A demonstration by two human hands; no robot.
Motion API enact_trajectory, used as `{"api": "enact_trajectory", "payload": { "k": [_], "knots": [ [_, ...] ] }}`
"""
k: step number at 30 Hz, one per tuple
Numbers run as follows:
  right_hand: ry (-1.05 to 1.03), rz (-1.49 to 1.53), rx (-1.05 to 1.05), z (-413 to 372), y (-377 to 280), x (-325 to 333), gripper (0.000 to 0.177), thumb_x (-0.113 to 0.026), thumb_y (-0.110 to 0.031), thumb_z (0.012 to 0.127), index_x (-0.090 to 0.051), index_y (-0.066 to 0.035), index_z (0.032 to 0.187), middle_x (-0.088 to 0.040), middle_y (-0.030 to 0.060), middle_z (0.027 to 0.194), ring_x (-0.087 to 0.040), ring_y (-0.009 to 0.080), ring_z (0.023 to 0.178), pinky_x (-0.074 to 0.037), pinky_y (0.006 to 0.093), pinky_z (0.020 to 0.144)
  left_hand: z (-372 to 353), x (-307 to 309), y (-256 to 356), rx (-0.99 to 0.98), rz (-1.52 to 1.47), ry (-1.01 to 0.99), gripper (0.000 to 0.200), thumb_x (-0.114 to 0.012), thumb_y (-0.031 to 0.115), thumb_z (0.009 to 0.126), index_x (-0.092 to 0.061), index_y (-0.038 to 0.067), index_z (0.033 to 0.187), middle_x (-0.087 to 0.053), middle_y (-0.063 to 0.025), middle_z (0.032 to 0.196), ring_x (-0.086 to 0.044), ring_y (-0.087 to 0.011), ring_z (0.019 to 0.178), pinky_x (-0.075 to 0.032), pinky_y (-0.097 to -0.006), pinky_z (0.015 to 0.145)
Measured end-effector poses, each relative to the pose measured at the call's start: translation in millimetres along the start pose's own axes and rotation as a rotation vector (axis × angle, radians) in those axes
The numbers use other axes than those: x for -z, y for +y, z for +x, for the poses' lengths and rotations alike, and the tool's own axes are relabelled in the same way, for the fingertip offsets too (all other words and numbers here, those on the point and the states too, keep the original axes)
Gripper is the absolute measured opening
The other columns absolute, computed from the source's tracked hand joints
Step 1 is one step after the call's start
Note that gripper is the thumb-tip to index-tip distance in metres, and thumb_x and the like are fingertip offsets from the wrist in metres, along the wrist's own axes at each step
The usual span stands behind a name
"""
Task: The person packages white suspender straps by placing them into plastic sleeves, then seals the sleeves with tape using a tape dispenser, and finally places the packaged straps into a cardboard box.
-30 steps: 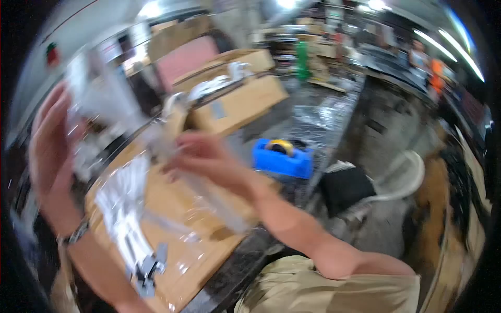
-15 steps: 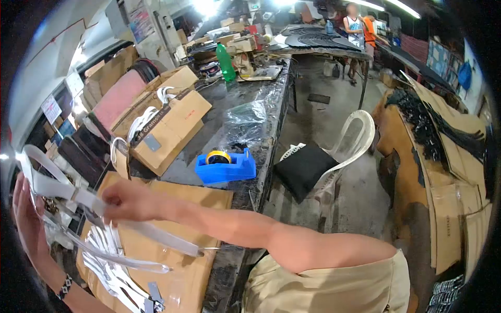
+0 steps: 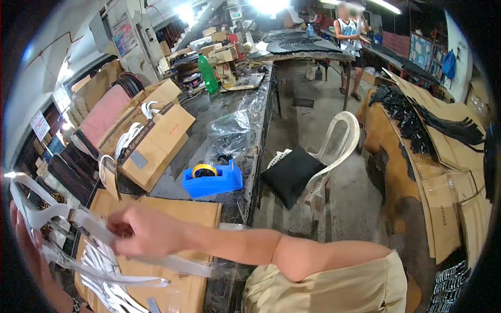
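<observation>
My right hand (image 3: 148,232) pinches the white strap (image 3: 57,210), left hand's (image 3: 26,250) grip unclear; slackening could drop it beside the tape dispenser (image 3: 211,180).

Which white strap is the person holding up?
The raised strap at the far left, pinched in the right hand. The other white straps lie flat on the cardboard or hang over the open box.
</observation>
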State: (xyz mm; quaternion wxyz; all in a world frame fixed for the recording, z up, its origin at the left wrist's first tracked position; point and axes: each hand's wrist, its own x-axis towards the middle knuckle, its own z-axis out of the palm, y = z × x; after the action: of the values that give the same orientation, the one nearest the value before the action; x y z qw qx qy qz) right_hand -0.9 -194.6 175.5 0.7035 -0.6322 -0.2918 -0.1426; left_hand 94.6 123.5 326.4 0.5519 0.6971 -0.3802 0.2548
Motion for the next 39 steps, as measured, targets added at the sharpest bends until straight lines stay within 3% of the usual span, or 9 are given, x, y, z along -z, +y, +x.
{"api": "enact_trajectory", "payload": {
  "k": [5, 7, 8, 11, 18, 26, 33, 35, 39],
  "knots": [
    [0.021, 0.023, 0.034, 2, 8, 2, 0.02, -0.061, -0.014, 0.088, -0.062, 0.006, 0.087, -0.063, 0.0097, 0.071, -0.062, 0.0144, 0.061, -0.049, 0.0311, 0.056, -7, -59, 61, 0.042, -0.256, -0.063, 0.029, -0.066, 0.008, 0.089, -0.062, -0.002, 0.116, -0.064, -0.0151, 0.113, -0.064, -0.0215, 0.095, -0.051, -0.0282, 0.063],
    [0.015, 0.18, -0.074, -2, -1, -10, 0.021, -0.061, -0.015, 0.088, -0.062, 0.006, 0.086, -0.063, 0.009, 0.07, -0.061, 0.0142, 0.06, -0.049, 0.0316, 0.056, -16, -60, 46, -0.026, -0.2, 0.032, 0.028, -0.066, 0.008, 0.09, -0.062, -0.002, 0.116, -0.064, -0.0151, 0.113, -0.064, -0.0218, 0.095, -0.052, -0.0286, 0.065],
    [0.036, 0.011, 0.08, 7, 30, -3, 0.021, -0.06, -0.014, 0.089, -0.062, 0.007, 0.085, -0.063, 0.0077, 0.069, -0.06, 0.0136, 0.06, -0.048, 0.0319, 0.055, -10, -63, 46, -0.004, -0.185, 0.024, 0.028, -0.066, 0.008, 0.09, -0.062, -0.002, 0.116, -0.064, -0.0151, 0.113, -0.064, -0.0219, 0.095, -0.052, -0.0286, 0.065],
    [0.034, 0.101, -0.113, 0, -8, -4, 0.019, -0.061, -0.012, 0.088, -0.062, 0.007, 0.083, -0.063, 0.0074, 0.067, -0.059, 0.0131, 0.06, -0.046, 0.0324, 0.055, -12, -57, 42, 0.034, -0.169, 0.024, 0.028, -0.066, 0.008, 0.09, -0.062, -0.003, 0.116, -0.064, -0.0152, 0.114, -0.064, -0.022, 0.095, -0.052, -0.0288, 0.066],
    [0.102, -0.014, 0.076, 10, 3, -4, 0.017, -0.065, -0.012, 0.087, -0.063, 0.005, 0.086, -0.065, 0.0094, 0.065, -0.06, 0.0124, 0.058, -0.046, 0.0303, 0.055, -12, -56, 38, 0.072, -0.15, 0.013, 0.029, -0.066, 0.008, 0.09, -0.062, -0.004, 0.116, -0.064, -0.0155, 0.114, -0.065, -0.0224, 0.095, -0.053, -0.0293, 0.067],
    [-0.048, 0.118, -0.032, 5, -12, -6, 0.017, -0.066, -0.011, 0.087, -0.061, 0.002, 0.097, -0.064, 0.0059, 0.064, -0.057, 0.011, 0.058, -0.043, 0.0287, 0.055, -13, -51, 51, 0.067, -0.141, 0.046, 0.029, -0.066, 0.008, 0.091, -0.061, -0.005, 0.116, -0.064, -0.0158, 0.115, -0.065, -0.0228, 0.096, -0.053, -0.0298, 0.069],
    [0.054, 0.193, 0.235, 19, -5, -24, 0.012, -0.065, -0.009, 0.089, -0.061, 0.001, 0.095, -0.061, 0.0019, 0.072, -0.053, 0.0086, 0.064, -0.042, 0.0261, 0.058, -15, -48, 69, -0.042, -0.116, 0.113, 0.029, -0.066, 0.007, 0.091, -0.061, -0.006, 0.117, -0.065, -0.016, 0.116, -0.065, -0.0232, 0.096, -0.054, -0.0302, 0.071],
    [0.042, 0.097, 0.148, 19, -14, -21, 0.012, -0.064, -0.009, 0.09, -0.06, 0.002, 0.093, -0.062, 0.002, 0.073, -0.053, 0.0085, 0.064, -0.042, 0.0265, 0.058, -10, -51, 82, 0.131, -0.169, 0.193, 0.029, -0.066, 0.007, 0.091, -0.061, -0.006, 0.117, -0.066, -0.0165, 0.113, -0.066, -0.0232, 0.094, -0.054, -0.0296, 0.069],
    [-0.035, 0.206, 0.178, 1, -42, -29, 0.014, -0.064, -0.009, 0.091, -0.059, 0.004, 0.09, -0.061, 0.0046, 0.068, -0.053, 0.0084, 0.063, -0.042, 0.0274, 0.057, -12, -56, 86, 0.146, -0.184, 0.065, 0.027, -0.065, 0.006, 0.091, -0.061, -0.005, 0.116, -0.068, -0.0162, 0.106, -0.067, -0.0219, 0.089, -0.053, -0.0274, 0.061]
  ]
}}
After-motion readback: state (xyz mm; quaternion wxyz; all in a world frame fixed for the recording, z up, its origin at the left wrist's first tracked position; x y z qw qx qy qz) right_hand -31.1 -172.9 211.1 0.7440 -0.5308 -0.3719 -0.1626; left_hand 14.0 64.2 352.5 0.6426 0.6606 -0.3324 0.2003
